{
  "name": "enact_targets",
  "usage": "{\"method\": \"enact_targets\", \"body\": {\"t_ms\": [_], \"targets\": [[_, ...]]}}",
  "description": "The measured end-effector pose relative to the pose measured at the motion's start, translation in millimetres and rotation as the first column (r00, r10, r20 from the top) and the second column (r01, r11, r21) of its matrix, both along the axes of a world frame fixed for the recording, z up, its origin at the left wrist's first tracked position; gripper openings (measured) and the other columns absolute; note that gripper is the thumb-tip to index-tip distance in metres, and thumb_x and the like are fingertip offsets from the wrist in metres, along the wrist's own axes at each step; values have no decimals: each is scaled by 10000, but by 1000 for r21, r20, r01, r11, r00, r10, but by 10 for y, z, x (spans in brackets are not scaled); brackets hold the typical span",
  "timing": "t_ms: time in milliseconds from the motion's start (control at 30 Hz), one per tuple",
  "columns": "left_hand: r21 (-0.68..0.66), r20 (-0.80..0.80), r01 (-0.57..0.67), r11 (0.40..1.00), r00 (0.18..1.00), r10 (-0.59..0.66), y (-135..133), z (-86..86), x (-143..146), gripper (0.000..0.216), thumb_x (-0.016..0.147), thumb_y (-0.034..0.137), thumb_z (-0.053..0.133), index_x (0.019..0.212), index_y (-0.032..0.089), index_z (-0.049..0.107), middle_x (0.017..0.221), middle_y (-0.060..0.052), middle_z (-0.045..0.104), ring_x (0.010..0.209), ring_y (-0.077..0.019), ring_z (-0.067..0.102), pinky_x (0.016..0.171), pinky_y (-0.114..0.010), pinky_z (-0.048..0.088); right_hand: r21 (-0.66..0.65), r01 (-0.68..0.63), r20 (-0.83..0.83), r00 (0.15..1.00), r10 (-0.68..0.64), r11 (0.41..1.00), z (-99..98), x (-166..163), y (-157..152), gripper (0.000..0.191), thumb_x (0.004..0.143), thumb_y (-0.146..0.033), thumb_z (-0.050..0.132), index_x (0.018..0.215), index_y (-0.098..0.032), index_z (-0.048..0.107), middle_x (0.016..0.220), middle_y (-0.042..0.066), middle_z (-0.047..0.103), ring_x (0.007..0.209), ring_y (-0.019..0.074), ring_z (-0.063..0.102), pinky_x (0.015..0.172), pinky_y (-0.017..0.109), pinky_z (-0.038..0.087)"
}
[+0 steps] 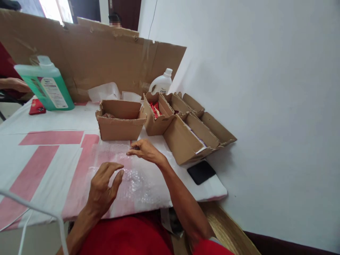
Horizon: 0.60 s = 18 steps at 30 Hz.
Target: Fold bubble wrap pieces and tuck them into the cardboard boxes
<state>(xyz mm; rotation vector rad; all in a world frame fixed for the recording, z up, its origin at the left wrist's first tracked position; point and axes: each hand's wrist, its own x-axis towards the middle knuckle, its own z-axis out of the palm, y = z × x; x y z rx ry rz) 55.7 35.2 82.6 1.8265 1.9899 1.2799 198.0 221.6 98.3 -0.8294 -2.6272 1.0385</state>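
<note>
A sheet of clear bubble wrap (124,173) lies flat on the white and pink table cover (47,156) in front of me. My left hand (103,187) hovers over the near part of the sheet, fingers curled but apart, holding nothing. Farther out, my right hand (145,150) rests at the sheet's far edge with thumb and fingers pinched on a small dark object I cannot make out. Just behind the sheet stands an open cardboard box (119,120).
Two more open cardboard boxes (159,115) (196,138) stand to the right near the white wall. A black phone (201,172) lies by the table edge. A green liquid bottle (47,85), a white jug (162,83) and a cardboard screen (106,53) stand behind. Another person's hand (14,84) shows far left.
</note>
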Motion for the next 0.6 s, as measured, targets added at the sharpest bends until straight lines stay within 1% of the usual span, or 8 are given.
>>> {"method": "enact_targets", "body": {"t_ms": [100, 167, 233, 333, 400, 467, 533, 600], "targets": [[-65, -116, 44, 997, 992, -51, 270, -339, -139, 332, 987, 363, 440, 1187, 207, 653, 1177, -100, 682, 1149, -231, 617, 1024, -402, 494, -1, -57, 62, 996, 57, 998, -218, -64, 260, 381, 929, -423, 660, 670, -144, 640, 568, -70, 461, 579, 85, 452, 562, 211, 304], [-99, -168, 33, 994, 984, -50, 390, -529, -246, 367, 965, 389, 468, 1212, 192, 654, 1229, -133, 669, 1182, -280, 606, 1031, -480, 489, 57, -11, 90, 996, 6, 998, -292, -97, 328, 316, 903, -396, 708, 720, -141, 671, 638, -45, 548, 660, 113, 525, 621, 215, 364], [-134, -199, 37, 990, 978, -63, 432, -684, -324, 401, 932, 430, 513, 1210, 182, 661, 1258, -160, 661, 1197, -329, 597, 1017, -538, 488, 131, 93, 82, 991, -105, 987, -308, -139, 274, 216, 900, -352, 724, 873, -140, 697, 853, 36, 660, 864, 186, 597, 770, 272, 438], [-164, -282, 23, 986, 957, -69, 371, -887, -396, 490, 932, 448, 498, 1317, 159, 591, 1393, -191, 582, 1310, -353, 523, 1069, -555, 449, 308, 240, -14, 969, -248, 920, -308, -288, -61, 296, 932, -352, 681, 1146, -151, 650, 1226, 166, 631, 1186, 293, 539, 1024, 431, 423], [-141, -365, 1, 990, 929, -53, 291, -1024, -452, 525, 941, 400, 453, 1399, 151, 516, 1462, -194, 522, 1395, -348, 444, 1119, -540, 408, 386, 196, -107, 980, -167, 901, -359, -469, -407, 417, 947, -417, 645, 1276, -167, 590, 1331, 160, 604, 1271, 288, 509, 1111, 446, 394], [-99, -431, -6, 995, 901, -38, 209, -1153, -520, 560, 920, 347, 427, 1438, 139, 476, 1468, -204, 513, 1453, -363, 370, 1160, -555, 350, 385, 102, -161, 986, -42, 917, -475, -682, -749, 622, 947, -530, 609, 1419, -148, 472, 1470, 152, 527, 1391, 267, 424, 1184, 422, 338], [-70, -467, 5, 998, 883, -37, 148, -1240, -569, 614, 896, 319, 407, 1466, 93, 442, 1471, -240, 502, 1495, -393, 291, 1190, -597, 272, 341, 125, -169, 983, -70, 932, -636, -852, -988, 753, 944, -606, 571, 1487, -117, 387, 1550, 165, 450, 1462, 263, 349, 1220, 418, 295], [-74, -484, -10, 997, 875, -27, 115, -1254, -566, 640, 896, 298, 361, 1482, 47, 417, 1504, -263, 463, 1524, -395, 227, 1207, -611, 209, 284, 144, -146, 984, -106, 948, -800, -902, -1070, 793, 966, -632, 511, 1544, -128, 308, 1606, 153, 379, 1507, 255, 292, 1237, 430, 268]]}}
